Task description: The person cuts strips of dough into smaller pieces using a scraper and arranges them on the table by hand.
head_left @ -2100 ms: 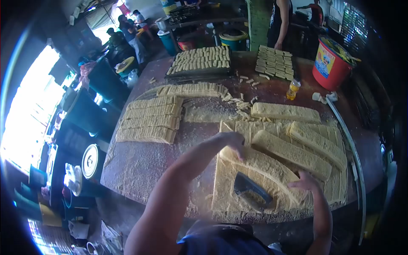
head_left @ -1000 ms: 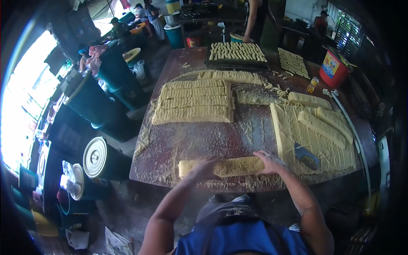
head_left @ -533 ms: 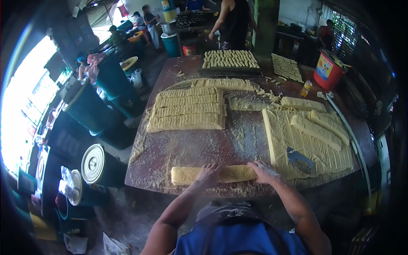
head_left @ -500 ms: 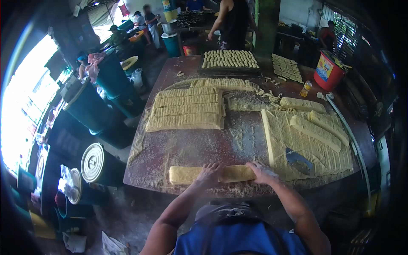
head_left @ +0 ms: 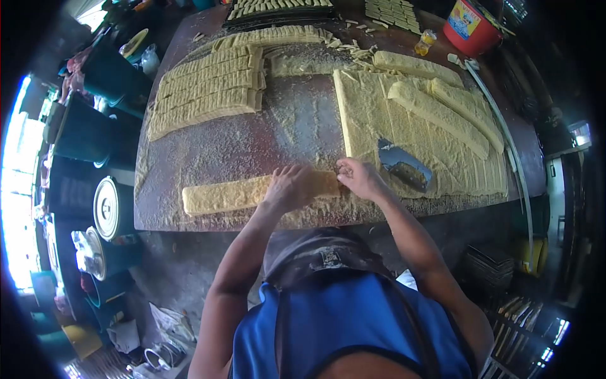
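A long, pale-yellow, crumb-coated dough log (head_left: pixel 227 197) lies near the table's front edge. My left hand (head_left: pixel 290 187) rests across it right of its middle, with fingers bent over the far side. At the log's right end is my right hand (head_left: pixel 358 178), its fingers curled in a pinch; whether anything small is between them is hidden. Just right of that hand, a flat dark scraper (head_left: pixel 407 167) lies on a wide scored dough slab (head_left: pixel 363 120). Two more dough logs (head_left: pixel 439 120) (head_left: pixel 467 110) lie on the slab, and another log (head_left: pixel 416 67) lies behind it.
Rows of cut dough strips (head_left: pixel 208 88) stand at the table's left. Farther back are trays of pieces (head_left: pixel 281 14) (head_left: pixel 391 14), a small bottle (head_left: pixel 425 42) and a red bucket (head_left: pixel 470 28). A pale bar (head_left: pixel 505 139) runs along the right edge. Lidded bins (head_left: pixel 113 208) stand left.
The view has tilted down and shifted right. My left hand has slid rightward along the log, closer to my right hand. My right hand's fingers, previously extended over the log's end, are now curled.
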`<move>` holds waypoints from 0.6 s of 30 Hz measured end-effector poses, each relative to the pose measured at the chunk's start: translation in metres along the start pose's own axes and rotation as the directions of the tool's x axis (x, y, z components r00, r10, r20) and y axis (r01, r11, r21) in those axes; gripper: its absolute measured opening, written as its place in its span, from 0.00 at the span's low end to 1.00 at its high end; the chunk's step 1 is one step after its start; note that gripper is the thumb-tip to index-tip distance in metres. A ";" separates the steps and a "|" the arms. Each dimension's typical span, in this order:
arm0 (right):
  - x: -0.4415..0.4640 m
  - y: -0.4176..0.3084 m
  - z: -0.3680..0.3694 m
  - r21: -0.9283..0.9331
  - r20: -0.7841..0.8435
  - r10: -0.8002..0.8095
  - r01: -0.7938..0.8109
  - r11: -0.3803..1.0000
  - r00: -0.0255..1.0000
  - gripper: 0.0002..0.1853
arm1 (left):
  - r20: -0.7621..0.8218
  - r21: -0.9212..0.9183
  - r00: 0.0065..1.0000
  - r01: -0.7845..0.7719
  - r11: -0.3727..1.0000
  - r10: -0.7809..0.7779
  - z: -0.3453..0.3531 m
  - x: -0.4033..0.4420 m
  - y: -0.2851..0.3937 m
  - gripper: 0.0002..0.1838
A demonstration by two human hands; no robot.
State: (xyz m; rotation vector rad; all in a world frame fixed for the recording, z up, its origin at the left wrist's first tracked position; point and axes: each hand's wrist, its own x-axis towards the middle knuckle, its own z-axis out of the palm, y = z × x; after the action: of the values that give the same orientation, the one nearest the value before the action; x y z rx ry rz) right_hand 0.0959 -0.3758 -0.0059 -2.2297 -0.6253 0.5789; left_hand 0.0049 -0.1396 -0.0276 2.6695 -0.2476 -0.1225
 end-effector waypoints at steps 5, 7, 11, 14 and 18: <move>0.001 -0.004 0.024 -0.096 -0.064 0.054 -0.060 0.994 0.997 0.21 | 0.023 -0.045 0.994 -0.102 0.994 0.103 -0.002 0.009 0.009 0.47; 0.005 -0.013 0.026 -0.121 0.018 0.208 -0.205 0.971 0.978 0.24 | 0.191 -0.040 0.982 0.010 0.999 -0.003 -0.020 0.011 0.020 0.38; 0.004 -0.037 0.021 0.002 0.001 0.349 -0.349 0.937 0.937 0.23 | 0.046 -0.111 0.992 -0.111 0.988 0.116 -0.001 -0.001 -0.005 0.47; 0.011 -0.013 0.037 -0.175 -0.120 0.252 -0.270 0.947 0.960 0.23 | -0.034 -0.132 0.984 -0.179 0.975 0.176 -0.005 0.002 -0.008 0.47; 0.018 -0.017 0.037 -0.049 -0.078 0.350 -0.354 0.934 0.933 0.22 | 0.069 -0.112 0.986 -0.143 0.983 0.151 -0.013 0.000 -0.009 0.47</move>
State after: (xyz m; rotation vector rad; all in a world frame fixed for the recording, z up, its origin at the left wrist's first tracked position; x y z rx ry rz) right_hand 0.0840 -0.3351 -0.0198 -2.4287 -0.2076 0.6646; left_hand 0.0075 -0.1262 -0.0195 2.5329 -0.4487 -0.1867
